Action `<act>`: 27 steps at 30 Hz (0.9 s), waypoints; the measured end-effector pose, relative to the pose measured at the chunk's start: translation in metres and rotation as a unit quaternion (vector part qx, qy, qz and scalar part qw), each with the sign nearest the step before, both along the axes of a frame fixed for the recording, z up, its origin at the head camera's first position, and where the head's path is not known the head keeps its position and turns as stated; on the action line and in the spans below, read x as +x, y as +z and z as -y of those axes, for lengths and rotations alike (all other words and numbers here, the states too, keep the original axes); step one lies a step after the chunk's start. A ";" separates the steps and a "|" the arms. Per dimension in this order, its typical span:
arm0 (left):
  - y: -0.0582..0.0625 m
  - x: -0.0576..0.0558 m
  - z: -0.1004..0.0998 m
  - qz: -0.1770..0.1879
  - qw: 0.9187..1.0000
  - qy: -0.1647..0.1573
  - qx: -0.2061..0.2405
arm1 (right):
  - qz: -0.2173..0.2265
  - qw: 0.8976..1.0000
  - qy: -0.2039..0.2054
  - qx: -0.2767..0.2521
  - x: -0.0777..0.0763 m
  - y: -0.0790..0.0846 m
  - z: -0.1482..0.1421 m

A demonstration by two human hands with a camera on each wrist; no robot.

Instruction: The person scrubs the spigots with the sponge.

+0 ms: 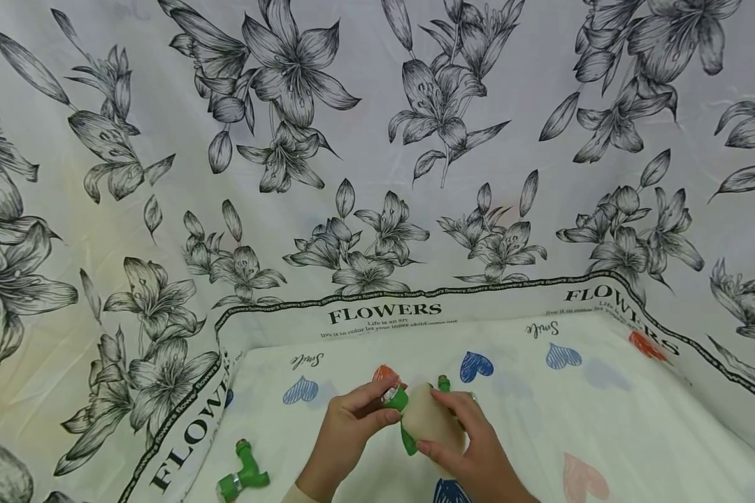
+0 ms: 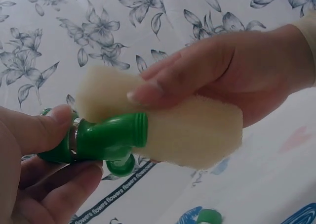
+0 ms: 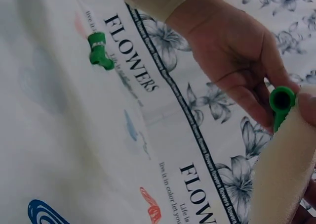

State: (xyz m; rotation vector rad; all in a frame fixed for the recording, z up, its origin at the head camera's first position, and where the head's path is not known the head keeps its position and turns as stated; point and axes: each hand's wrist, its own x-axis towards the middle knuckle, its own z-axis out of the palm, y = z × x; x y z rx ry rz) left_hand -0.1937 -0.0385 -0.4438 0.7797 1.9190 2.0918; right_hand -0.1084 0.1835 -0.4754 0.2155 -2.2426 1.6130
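My left hand (image 1: 351, 425) pinches a green plastic tap (image 2: 111, 137) by one end, thumb above and fingers beneath. A silvery band circles the tap near the thumb, and its threaded end points to the sponge. My right hand (image 1: 475, 447) grips a cream-coloured sponge (image 2: 197, 135), a thick block, between thumb and fingers. In the left wrist view the sponge lies right behind the tap and overlaps it. The right wrist view shows the tap's round open mouth (image 3: 282, 99) at the sponge's edge; the sponge hides part of the tap there.
A second green tap (image 1: 245, 471) lies on the white cloth (image 1: 528, 419) at the front left. Another green piece (image 1: 443, 382) shows just beyond the right hand, partly covered. Behind the table hangs a flower-printed sheet (image 1: 365, 161), which also runs down the left side.
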 end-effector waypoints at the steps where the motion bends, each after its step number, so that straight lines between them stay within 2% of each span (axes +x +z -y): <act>1: 0.001 0.001 0.000 0.002 1.000 -0.005 -0.001 | 0.002 1.000 -0.010 0.003 -0.001 0.000 -0.001; 8: 0.002 0.004 0.000 -0.004 1.000 -0.017 -0.004 | -0.025 0.998 -0.048 0.034 -0.008 -0.002 -0.011; 13: 0.000 0.004 0.002 0.008 1.000 -0.022 0.003 | 0.012 0.997 -0.069 0.023 -0.010 -0.002 -0.013; 20: -0.003 0.003 0.002 0.015 1.000 -0.015 0.012 | 0.069 0.996 -0.049 -0.039 -0.007 0.001 -0.007; 23: -0.006 0.003 0.003 0.010 1.000 -0.011 0.015 | 0.087 0.994 -0.044 -0.047 -0.006 0.001 -0.003; 27: -0.009 0.002 0.003 -0.006 1.000 -0.008 0.014 | 0.088 0.995 -0.029 -0.041 -0.003 0.002 0.003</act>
